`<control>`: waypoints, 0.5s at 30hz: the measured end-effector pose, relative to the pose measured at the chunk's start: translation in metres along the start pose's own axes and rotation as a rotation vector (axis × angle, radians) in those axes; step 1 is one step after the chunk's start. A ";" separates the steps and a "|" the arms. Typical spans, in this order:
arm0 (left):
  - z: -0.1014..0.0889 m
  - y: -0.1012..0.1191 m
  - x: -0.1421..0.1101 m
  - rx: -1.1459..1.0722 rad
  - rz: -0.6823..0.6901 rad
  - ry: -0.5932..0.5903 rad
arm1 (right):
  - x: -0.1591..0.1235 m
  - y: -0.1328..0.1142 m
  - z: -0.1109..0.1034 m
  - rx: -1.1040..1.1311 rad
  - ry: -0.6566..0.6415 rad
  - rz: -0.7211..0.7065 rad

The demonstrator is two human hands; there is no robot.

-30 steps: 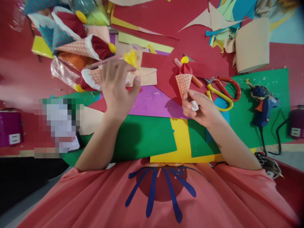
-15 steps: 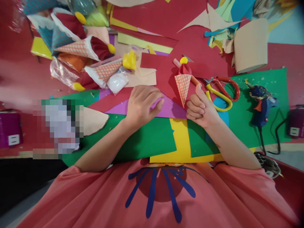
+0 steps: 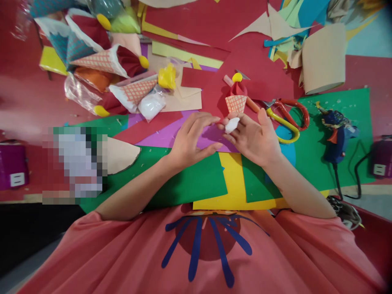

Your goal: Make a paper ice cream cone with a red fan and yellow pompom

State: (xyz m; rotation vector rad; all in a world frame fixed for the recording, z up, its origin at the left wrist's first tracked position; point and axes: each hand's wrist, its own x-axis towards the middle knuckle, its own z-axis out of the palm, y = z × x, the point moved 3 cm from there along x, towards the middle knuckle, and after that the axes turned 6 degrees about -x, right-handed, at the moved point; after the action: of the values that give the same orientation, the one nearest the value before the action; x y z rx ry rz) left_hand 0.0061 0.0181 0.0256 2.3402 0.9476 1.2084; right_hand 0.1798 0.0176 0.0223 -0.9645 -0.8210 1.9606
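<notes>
A small lump of soft white clay (image 3: 232, 125) rests on the fingers of my right hand (image 3: 255, 136), which is turned palm up with its thumb apart. My left hand (image 3: 191, 139) hovers just left of it, fingers curved and spread, holding nothing. Beyond my right fingers lies a small paper cone (image 3: 236, 103) with an orange grid, its tip hidden behind the hand. A red folded top (image 3: 238, 88) and a yellow ball (image 3: 237, 77) crown the cone. Scissors with yellow and red handles (image 3: 288, 130) lie right of my right hand.
Finished cones (image 3: 97, 63) and a bag of white clay (image 3: 152, 104) lie at the upper left. A blue glue gun (image 3: 335, 139) with its cord sits on the right. A beige paper roll (image 3: 324, 59) stands at the upper right, near paper scraps. Green sheets (image 3: 183, 179) cover the front.
My right hand has opened from a closed fist to palm up, showing the white clay. My left hand has moved slightly right, towards it. The cone's lower part is now covered.
</notes>
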 end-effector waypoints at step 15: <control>-0.005 -0.002 0.003 -0.098 -0.090 0.037 | -0.010 0.006 0.007 -0.399 -0.170 -0.164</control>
State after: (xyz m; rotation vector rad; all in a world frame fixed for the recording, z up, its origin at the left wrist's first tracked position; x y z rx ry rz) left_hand 0.0023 0.0218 0.0295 2.1832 0.9727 1.2370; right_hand 0.1753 0.0045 0.0242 -0.9255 -1.3821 1.7878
